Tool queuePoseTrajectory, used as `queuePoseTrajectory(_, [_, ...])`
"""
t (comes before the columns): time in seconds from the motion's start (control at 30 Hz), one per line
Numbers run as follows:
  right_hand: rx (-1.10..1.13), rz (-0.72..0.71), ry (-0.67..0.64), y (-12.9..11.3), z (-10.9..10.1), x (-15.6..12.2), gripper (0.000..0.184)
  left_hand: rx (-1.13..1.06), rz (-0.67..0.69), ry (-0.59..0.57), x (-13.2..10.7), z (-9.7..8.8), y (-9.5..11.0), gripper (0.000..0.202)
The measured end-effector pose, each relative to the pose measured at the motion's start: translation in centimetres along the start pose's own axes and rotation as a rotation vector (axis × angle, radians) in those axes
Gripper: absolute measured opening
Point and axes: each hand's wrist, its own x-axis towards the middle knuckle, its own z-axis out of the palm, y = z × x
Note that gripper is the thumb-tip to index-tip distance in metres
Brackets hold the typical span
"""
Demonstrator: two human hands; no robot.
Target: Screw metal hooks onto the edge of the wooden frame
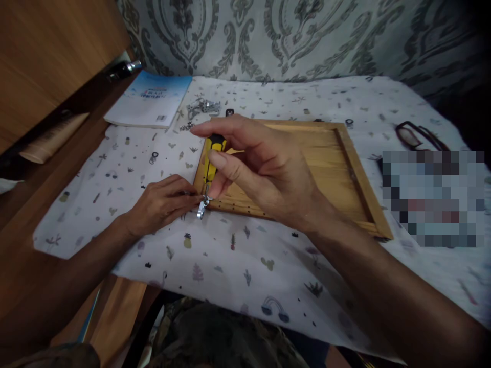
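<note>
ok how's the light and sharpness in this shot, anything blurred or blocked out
Head view: dim light, nearly black at the top right; a pixelated patch covers the area right of the wooden tray; lettering on the book looks soft; the yellow screwdriver reads clearly.

On your far left, a book (pixel 149 99) with a blue-and-white cover lies on the white printed cloth (pixel 222 278), a dark item with a silvery tip (pixel 125 70) just beyond it. Nearer on your left is a tan tube (pixel 56 138). To your right you have dark-framed glasses (pixel 408 137) near a pixelated patch (pixel 437 199), and grey patterned backing (pixel 261 41) rises at the far side.
</note>
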Motion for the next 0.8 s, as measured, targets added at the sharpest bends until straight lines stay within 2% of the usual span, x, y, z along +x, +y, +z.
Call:
queuePoseTrajectory(0.23, [0.096,0.064,0.141,0.12,0.64,0.12,0.027,-0.006,0.003,0.018,-0.06,0.03,-0.10,0.015])
queuePoseTrajectory(0.4, [0.063,0.057,0.069,-0.21,0.39,0.05,0.010,-0.006,-0.005,-0.002,-0.01,-0.04,-0.04,0.012])
queuePoseTrajectory(0.47, [0.021,0.043,0.046,-0.13,0.20,0.03,0.014,-0.005,-0.005,0.000,-0.03,-0.04,-0.03,0.012])
queuePoseTrajectory(0.57, [0.038,0.036,0.094,0.17,0.19,0.07,0.010,-0.005,-0.009,0.001,-0.01,-0.01,0.03,0.013])
queuePoseTrajectory(0.7, [0.139,0.053,0.153,0.40,0.44,0.19,0.027,-0.011,-0.006,0.012,0.08,-0.01,0.15,0.014])
queuePoseTrajectory(0.8, [0.155,0.080,0.114,0.18,0.34,0.19,0.020,-0.001,-0.008,0.007,0.07,-0.06,0.14,0.014])
